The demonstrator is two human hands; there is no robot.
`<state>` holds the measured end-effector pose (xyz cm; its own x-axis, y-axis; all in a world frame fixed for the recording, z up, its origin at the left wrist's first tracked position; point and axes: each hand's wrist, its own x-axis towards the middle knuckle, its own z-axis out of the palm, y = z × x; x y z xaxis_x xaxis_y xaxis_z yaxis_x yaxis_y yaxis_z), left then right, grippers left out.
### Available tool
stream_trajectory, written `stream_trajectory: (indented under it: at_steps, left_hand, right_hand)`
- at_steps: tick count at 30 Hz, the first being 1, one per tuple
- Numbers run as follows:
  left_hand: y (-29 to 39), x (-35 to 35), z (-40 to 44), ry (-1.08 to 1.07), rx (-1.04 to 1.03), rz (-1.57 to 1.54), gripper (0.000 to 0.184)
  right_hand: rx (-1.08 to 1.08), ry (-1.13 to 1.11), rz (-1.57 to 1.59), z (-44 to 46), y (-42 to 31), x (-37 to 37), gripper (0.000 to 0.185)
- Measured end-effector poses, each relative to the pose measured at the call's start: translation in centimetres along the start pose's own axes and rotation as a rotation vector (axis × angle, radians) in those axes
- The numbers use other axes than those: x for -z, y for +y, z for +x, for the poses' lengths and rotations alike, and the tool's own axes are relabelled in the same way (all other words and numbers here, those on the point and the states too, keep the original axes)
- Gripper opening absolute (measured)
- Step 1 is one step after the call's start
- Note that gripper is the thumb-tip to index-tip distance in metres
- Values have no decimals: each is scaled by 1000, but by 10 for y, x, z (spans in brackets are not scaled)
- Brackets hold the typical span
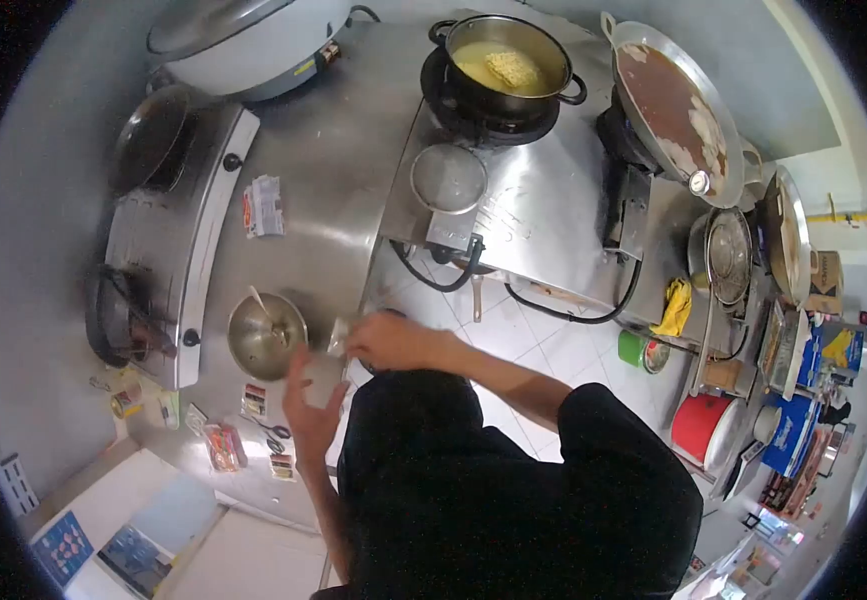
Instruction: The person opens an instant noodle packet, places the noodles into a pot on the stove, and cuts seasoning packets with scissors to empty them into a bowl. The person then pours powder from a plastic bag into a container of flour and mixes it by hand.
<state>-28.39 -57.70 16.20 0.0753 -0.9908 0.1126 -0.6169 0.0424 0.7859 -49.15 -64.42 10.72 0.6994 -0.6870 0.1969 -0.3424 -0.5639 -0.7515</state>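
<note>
My right hand (390, 341) is closed on a small pale packet (338, 337), just right of a metal bowl (251, 352). My left hand (310, 408) is at the bowl's lower right edge, its fingers spread and nothing visible in it. A spoon (261, 301) leans inside the bowl. In the black pot (448, 45) at the top, a block of noodles (509, 70) lies in yellowish liquid.
A large pan of brown liquid (658, 105) stands at the upper right. Left of the bowl is a steel stove (165, 230). Scissors (275, 433), small packets (223, 447) and a torn wrapper (263, 206) lie on the counter. A strainer (448, 178) sits below the pot.
</note>
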Motion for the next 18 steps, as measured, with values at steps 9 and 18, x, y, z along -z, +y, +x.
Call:
stream_trajectory:
  at_steps: [9, 18]
  left_hand:
    - [14, -6, 11, -250, 132, 109, 15]
    - [-40, 59, -40, 179, 805, -325, 17]
  right_hand:
    - [-593, 586, 291, -58, 26, 85, 15]
    - [-1238, 1003, -848, -303, 323, 184, 44]
